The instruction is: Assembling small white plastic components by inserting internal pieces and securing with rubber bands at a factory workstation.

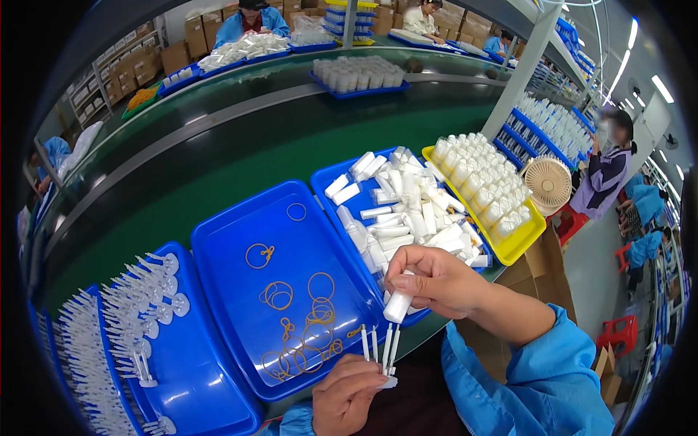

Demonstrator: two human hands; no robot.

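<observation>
My right hand [445,282] pinches a small white rectangular plastic block [398,306], pointing it downward. Directly below, my left hand [345,392] grips a white pronged plastic piece [393,346] by its base, with several thin prongs standing up. The block's lower end is at the tips of some prongs; whether they are inside it I cannot tell. Beyond my right hand, a blue tray [329,176] is heaped with similar white blocks [429,218]. Left of it, a second blue tray [240,218] bears scattered tan rubber bands [320,312].
More pronged white pieces [138,298] stand in rows in blue trays [196,363] at the left. A yellow tray [539,227] of white-filled clear cups and a beige fan [547,182] are at the right. A metal post [518,87] rises behind. Co-workers sit across the green belt [218,163].
</observation>
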